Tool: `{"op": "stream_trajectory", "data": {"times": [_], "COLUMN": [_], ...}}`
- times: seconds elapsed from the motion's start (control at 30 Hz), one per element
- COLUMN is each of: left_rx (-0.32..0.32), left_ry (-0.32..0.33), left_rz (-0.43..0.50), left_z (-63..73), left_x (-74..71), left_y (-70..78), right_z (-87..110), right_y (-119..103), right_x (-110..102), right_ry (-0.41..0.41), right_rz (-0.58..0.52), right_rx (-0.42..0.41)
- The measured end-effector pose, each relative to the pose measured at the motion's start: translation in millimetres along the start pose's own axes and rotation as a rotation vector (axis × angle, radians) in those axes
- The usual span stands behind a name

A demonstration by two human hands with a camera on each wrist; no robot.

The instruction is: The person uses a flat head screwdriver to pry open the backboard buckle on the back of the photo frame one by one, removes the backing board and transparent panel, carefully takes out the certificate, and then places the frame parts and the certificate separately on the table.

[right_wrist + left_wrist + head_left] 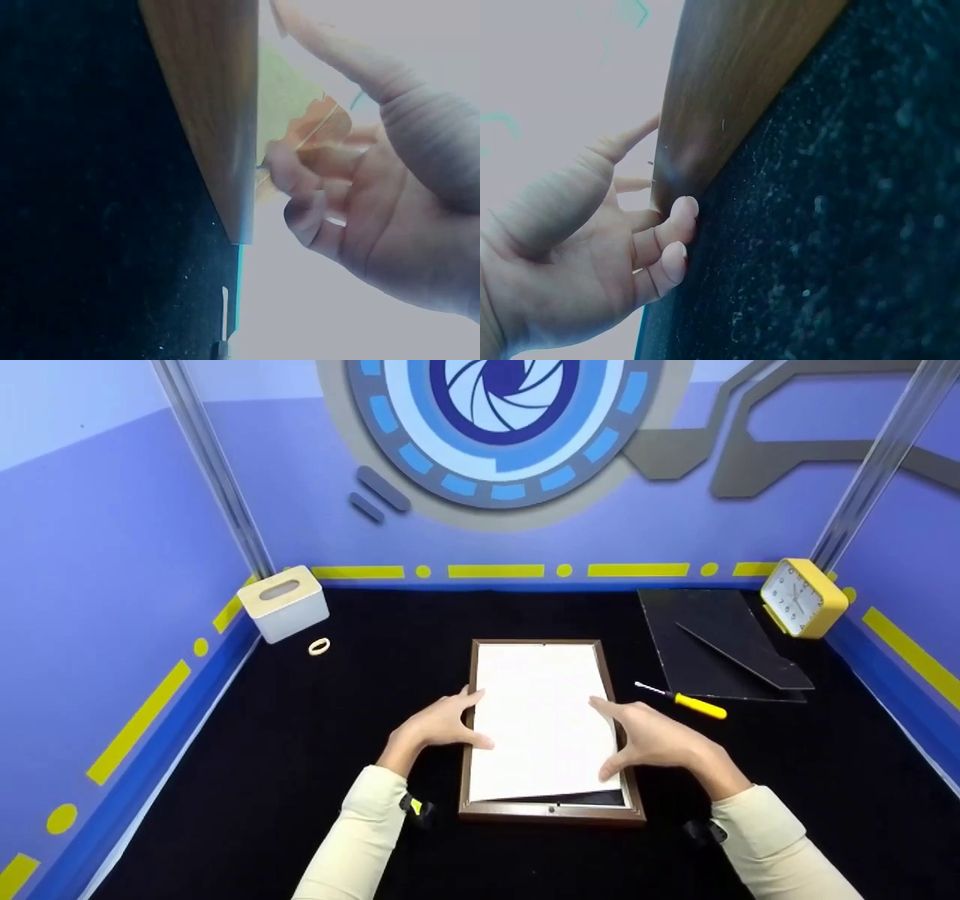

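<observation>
A brown wooden picture frame (555, 813) lies on the black cloth. Over its inside rests a white sheet (540, 720), slightly askew, with a dark gap along its lower right edge. My left hand (439, 722) is at the left side, thumb and forefinger extended onto the sheet; its other fingers bend beside the frame's outer wall (720, 82). With my right hand (660, 735) I hold the sheet's right edge, thumb on top. In the right wrist view its fingers curl by the sheet's raised, glossy underside (281, 90), just above the frame's side.
To the right lie a yellow-handled screwdriver (700, 706) and black boards (690, 622), one on another. A yellow alarm clock (806, 598) stands at the back right. At the back left are a tissue box (292, 615) and a small pale ring (319, 646). Blue walls surround the table.
</observation>
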State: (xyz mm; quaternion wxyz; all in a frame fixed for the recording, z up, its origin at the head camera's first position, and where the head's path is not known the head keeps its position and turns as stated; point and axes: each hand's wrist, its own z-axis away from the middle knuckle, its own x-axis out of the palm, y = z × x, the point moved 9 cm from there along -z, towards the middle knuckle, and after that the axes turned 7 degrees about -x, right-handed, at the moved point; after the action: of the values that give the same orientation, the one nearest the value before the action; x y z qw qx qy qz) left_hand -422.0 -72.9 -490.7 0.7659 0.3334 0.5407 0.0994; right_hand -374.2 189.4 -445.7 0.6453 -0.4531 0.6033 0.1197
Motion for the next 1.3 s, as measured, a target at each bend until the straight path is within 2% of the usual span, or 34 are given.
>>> {"op": "stream_trajectory", "data": {"times": [0.23, 0.47, 0.6, 0.7, 0.83, 0.97, 1.1, 1.3], "left_rx": [-0.003, 0.011, 0.017, 0.014, 0.014, 0.019, 0.013, -0.015], "left_ry": [-0.008, -0.004, -0.005, -0.002, -0.002, 0.001, -0.010, -0.020], "left_rz": [-0.003, 0.009, 0.005, 0.005, 0.001, -0.003, 0.009, 0.006], "left_z": [0.6, -0.8, -1.4, -1.8, -1.7, -1.6, -1.4, -0.7], "left_x": [0.5, -0.2, 0.1, -0.5, -0.6, -1.1, 0.0, 0.7], "left_y": [-0.3, -0.9, -1.1, -1.1, -0.5, -0.2, -0.7, -2.9], "right_z": [3.2, 0.7, -3.4, -5.3, -4.9, -4.4, -5.2, -5.3], "right_y": [-2.3, 3.7, 2.0, -1.1, -3.4, 2.1, 4.8, -2.6], "right_x": [-6.9, -9.6, -10.4, -13.1, -18.6, -25.2, -25.1, -21.0], "right_ry": [-0.013, 0.051, 0.116, 0.190, 0.304, 0.407, 0.426, 0.381], "right_rz": [-0.051, -0.228, -0.156, -0.045, 0.031, 0.020, -0.028, 0.039], "right_rx": [-0.067, -0.068, -0.101, -0.149, -0.199, -0.147, -0.112, -0.239]}}
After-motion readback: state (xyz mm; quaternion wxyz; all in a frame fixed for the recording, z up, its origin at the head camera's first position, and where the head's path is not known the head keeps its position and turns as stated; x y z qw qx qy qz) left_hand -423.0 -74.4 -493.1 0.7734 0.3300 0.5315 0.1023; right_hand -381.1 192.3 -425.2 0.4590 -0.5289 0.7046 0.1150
